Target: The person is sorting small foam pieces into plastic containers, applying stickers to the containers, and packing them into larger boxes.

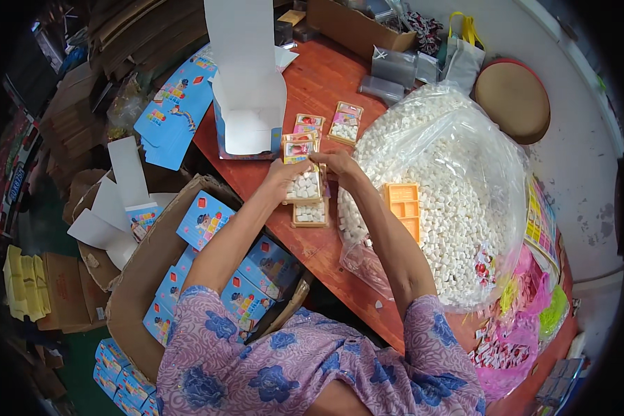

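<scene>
Both my hands are closed on a small clear-topped tray pack [304, 186] filled with white pieces, with a printed panel at its upper end. My left hand [286, 178] grips its left side, and my right hand [338, 165] pinches near its upper right corner. Directly beneath lies another filled tray pack [310, 213], partly covered. More packs sit just beyond my hands, and a separate pack [346, 123] lies to their right. An orange compartment tray [403, 209] rests on the heap of white pieces [457, 187], right of my right forearm.
A white-lined blue display box [248, 132] stands open on the red table [305, 66]. Blue printed boxes [206, 220] fill a carton [126, 305] at the left. Flat blue cartons [177, 104] lie beyond it. A pink bag [509, 357] of small packets sits lower right.
</scene>
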A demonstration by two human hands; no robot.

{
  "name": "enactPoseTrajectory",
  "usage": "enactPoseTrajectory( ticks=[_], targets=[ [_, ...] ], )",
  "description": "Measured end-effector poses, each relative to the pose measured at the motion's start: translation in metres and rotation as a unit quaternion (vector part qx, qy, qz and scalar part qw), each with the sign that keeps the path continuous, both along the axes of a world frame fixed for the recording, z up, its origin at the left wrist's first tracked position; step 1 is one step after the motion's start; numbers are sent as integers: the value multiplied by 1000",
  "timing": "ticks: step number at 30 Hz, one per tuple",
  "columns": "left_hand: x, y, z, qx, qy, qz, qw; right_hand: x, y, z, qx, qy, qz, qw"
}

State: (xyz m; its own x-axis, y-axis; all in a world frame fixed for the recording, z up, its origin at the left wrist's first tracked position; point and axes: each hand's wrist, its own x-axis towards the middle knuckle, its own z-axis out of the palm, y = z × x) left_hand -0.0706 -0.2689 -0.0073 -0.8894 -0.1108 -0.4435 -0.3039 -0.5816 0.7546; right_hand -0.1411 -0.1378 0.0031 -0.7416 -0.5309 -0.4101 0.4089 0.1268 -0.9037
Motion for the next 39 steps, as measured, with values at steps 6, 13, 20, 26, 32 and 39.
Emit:
enactPoseTrajectory(
  ticks=[6, 13, 20, 26, 32, 39],
  targets=[
    [30, 11, 16, -120, 97, 16, 988, 33, 20, 26, -52, 137, -1, 989],
    [64, 36, 33, -267, 300, 46, 915, 64, 45, 50, -101, 366, 8, 925],
    [92, 50, -4, -300, 297, 59, 904, 96, 57, 32, -72, 356, 40, 931],
    [95, 46, 2, -209, 290, 53, 932, 100, 62, 15, -46, 381, -81, 920],
    [100, 44, 10, -250, 250, 44, 934, 126, 47, 3, -115, 294, -17, 949],
    [114, 43, 24, -256, 250, 7, 934, 133, 53, 17, -253, 118, 20, 960]
  ],
)
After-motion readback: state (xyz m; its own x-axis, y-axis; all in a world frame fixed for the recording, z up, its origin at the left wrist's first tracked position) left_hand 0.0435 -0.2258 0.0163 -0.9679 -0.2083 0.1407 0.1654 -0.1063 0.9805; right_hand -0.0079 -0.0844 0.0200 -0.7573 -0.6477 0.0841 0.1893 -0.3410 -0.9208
